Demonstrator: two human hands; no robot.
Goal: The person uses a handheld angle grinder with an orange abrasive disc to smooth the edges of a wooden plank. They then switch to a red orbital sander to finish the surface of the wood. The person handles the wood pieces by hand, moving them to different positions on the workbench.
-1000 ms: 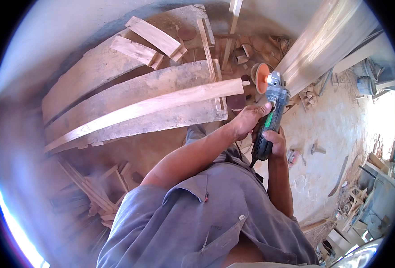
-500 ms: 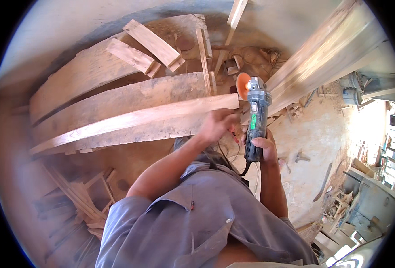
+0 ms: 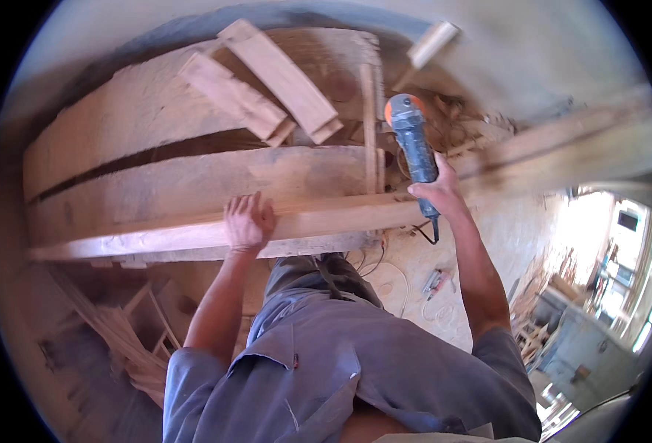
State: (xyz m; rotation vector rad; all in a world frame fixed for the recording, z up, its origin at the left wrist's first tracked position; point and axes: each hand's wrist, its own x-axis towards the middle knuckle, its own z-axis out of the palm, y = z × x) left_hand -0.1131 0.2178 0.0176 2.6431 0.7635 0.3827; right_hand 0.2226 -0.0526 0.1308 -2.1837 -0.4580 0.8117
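Note:
My right hand (image 3: 444, 188) is wrapped round the rear body of an angle grinder (image 3: 413, 144). The tool is dark, with an orange disc (image 3: 414, 108) at its far end and a black cord hanging from its rear. It is held over the far side of a long pale wooden beam (image 3: 333, 216). My left hand (image 3: 249, 225) lies across that beam left of centre, its fingers curling over the far edge. The beam rests on a thick, worn slab bench (image 3: 296, 166) and runs left to right in front of me.
Two short boards (image 3: 281, 77) lie crosswise on the bench's far slab (image 3: 141, 100). A narrow wood strip (image 3: 368, 125) spans the bench's right end. Stacked wooden frames (image 3: 130, 332) stand at lower left. Tools (image 3: 436, 284) and cords lie on the floor, and a grey cabinet (image 3: 580, 347) stands at right.
My left hand has moved left, from beside the grinder onto the beam. The grinder has tilted away and turned in my right hand. The timber at right appears swung round, now nearly in line with the bench.

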